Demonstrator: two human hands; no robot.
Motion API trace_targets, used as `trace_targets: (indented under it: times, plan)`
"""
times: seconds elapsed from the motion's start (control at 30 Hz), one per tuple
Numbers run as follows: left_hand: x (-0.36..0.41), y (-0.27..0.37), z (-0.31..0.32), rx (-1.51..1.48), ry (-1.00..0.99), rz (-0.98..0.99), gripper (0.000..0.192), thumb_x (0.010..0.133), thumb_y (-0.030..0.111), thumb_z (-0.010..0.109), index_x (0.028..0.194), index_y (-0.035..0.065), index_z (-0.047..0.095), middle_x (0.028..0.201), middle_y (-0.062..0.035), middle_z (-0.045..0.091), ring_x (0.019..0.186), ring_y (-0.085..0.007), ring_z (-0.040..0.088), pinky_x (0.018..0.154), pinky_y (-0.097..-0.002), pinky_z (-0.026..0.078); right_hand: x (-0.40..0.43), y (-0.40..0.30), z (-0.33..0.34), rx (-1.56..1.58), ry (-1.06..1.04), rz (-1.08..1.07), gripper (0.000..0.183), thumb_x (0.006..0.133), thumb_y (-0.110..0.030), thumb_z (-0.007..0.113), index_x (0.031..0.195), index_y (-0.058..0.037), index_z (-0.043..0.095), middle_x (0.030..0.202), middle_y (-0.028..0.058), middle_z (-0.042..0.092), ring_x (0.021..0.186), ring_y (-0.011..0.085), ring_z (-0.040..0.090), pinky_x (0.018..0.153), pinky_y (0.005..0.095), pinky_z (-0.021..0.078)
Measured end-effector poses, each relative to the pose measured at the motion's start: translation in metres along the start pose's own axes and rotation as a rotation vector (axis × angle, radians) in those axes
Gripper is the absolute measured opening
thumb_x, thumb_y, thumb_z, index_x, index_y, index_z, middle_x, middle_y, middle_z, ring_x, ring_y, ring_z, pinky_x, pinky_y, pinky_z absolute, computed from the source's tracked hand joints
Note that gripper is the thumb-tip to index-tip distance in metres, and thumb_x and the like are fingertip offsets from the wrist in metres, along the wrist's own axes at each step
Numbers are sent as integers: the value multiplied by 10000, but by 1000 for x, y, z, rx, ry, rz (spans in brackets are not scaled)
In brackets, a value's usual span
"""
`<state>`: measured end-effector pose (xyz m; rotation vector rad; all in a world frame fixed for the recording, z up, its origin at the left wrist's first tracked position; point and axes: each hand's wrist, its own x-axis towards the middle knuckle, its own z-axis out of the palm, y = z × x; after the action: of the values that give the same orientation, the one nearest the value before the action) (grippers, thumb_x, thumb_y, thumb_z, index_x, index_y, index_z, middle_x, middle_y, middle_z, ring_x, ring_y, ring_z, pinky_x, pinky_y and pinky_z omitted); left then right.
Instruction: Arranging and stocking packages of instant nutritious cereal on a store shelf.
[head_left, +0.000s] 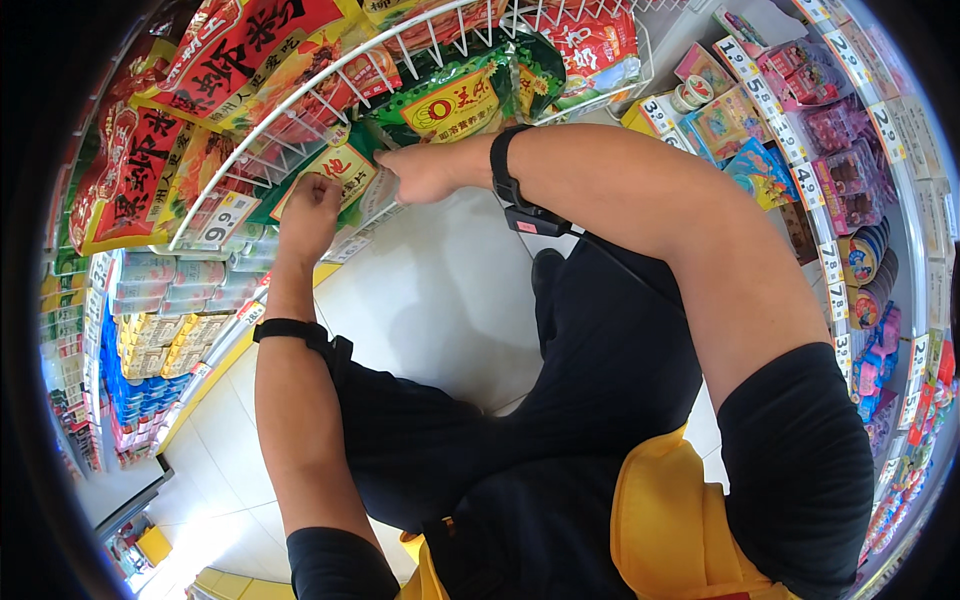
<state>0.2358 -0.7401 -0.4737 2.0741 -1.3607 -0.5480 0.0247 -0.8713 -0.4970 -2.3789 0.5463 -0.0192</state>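
My left hand (311, 210) is at the near part of a green food bag (341, 176) with a yellow label, its fingers curled at the bag's edge. At the same bag's right end is my right hand (427, 172), its fingertips against the plastic; whether they pinch it is unclear. The bag lies low in a white wire basket. Beyond my right hand stands another green bag of cereal flakes (454, 109) with a yellow label. Red and yellow noodle packs (142, 180) lean in a higher white wire basket (259, 135) at the left.
Price tags (221, 219) hang along the basket's edge. Stacked cans (199, 274) and boxed drinks (161, 337) fill the lower shelves at left. Shelves of small toys and sweets (847, 187) curve along the right. Pale floor tiles (442, 300) lie between my legs and the baskets.
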Motion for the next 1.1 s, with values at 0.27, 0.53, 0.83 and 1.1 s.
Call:
trace_targets:
  times: [0.27, 0.53, 0.83, 1.1]
  plan:
    - [-23, 34, -24, 515, 64, 52, 415, 941, 415, 761, 1131, 53, 684, 904, -165, 759, 851, -357, 745, 772, -470, 568, -6, -23, -16, -95, -80, 36, 641, 895, -126, 623, 1455, 151, 481, 1330, 343, 661, 1253, 472, 646, 1066, 482, 527]
    - [2, 5, -15, 647, 173, 141, 556, 867, 496, 823, 1209, 87, 664, 1100, -177, 768, 1028, -412, 735, 895, -534, 558, 9, -23, -1, 5, 97, -20, 568, 843, -87, 593, 1330, 200, 532, 1275, 369, 678, 1269, 459, 650, 1044, 470, 540]
    - [31, -22, -12, 799, 213, 80, 711, 903, 573, 770, 1411, 106, 600, 1357, -212, 668, 1317, -414, 605, 1055, -526, 497, 34, -30, -3, -20, 83, 38, 710, 912, -200, 600, 1487, 174, 420, 1480, 383, 512, 1395, 477, 506, 1165, 450, 447]
    - [31, -10, -9, 760, 75, -40, 835, 937, 595, 718, 1563, 123, 429, 1501, -246, 591, 1394, -430, 556, 1146, -545, 427, 23, -28, -15, 11, 82, 86, 685, 928, -144, 554, 1560, 78, 410, 1530, 333, 506, 1343, 462, 571, 1117, 476, 488]
